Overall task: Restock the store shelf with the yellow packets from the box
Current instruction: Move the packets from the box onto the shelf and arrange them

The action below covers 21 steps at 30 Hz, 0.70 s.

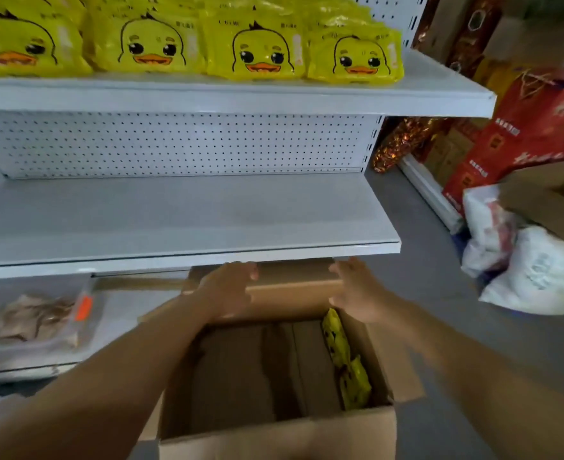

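Note:
An open cardboard box point(274, 436) stands on the floor below me. Two yellow duck-face packets point(343, 356) lean against its right inner wall. Several more yellow packets point(254, 48) fill the top shelf point(440, 94). The middle shelf point(207, 214) is bare. My left hand point(230, 288) and my right hand point(357, 290) hover above the box's far side, just under the middle shelf's front edge. Both have relaxed, spread fingers and hold nothing.
A clear packet with an orange label point(41, 320) lies on the low shelf at left. Red gift boxes point(519, 134) and white plastic bags point(523, 257) crowd the floor at right. Grey floor shows between the shelf end and those bags.

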Each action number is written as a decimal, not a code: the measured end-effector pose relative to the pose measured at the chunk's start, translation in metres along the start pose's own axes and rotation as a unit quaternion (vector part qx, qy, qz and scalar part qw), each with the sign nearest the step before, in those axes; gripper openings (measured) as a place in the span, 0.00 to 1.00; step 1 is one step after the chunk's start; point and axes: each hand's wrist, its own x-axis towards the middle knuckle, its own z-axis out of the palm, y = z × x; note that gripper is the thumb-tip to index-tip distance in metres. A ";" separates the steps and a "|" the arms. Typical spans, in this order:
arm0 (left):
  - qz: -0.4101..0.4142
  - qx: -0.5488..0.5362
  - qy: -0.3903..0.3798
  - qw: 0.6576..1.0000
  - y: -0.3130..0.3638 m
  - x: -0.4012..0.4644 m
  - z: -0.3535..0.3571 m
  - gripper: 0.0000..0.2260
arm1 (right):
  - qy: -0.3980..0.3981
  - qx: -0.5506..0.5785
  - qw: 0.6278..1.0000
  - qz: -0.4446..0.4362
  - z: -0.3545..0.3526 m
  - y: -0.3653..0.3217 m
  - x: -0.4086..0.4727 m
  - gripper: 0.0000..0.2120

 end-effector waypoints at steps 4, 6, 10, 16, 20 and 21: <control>-0.002 0.001 -0.037 0.999 0.004 0.007 0.034 0.19 | -0.029 -0.001 0.999 0.038 0.029 0.025 -0.008 0.26; 0.005 0.006 -0.051 0.999 0.009 0.013 0.049 0.19 | -0.037 0.016 0.998 0.050 0.039 0.035 -0.010 0.26; 0.021 0.000 -0.080 0.997 0.028 0.032 0.075 0.19 | -0.038 0.055 0.995 0.075 0.057 0.055 -0.012 0.26; 0.047 0.004 -0.113 0.992 0.054 0.073 0.116 0.21 | -0.066 0.094 0.987 0.110 0.084 0.077 -0.009 0.26; 0.088 0.013 -0.143 0.986 0.062 0.100 0.144 0.24 | -0.087 0.118 0.978 0.146 0.105 0.082 -0.010 0.24; 0.096 0.019 -0.151 0.984 0.062 0.108 0.151 0.24 | -0.089 0.123 0.976 0.156 0.111 0.083 -0.010 0.23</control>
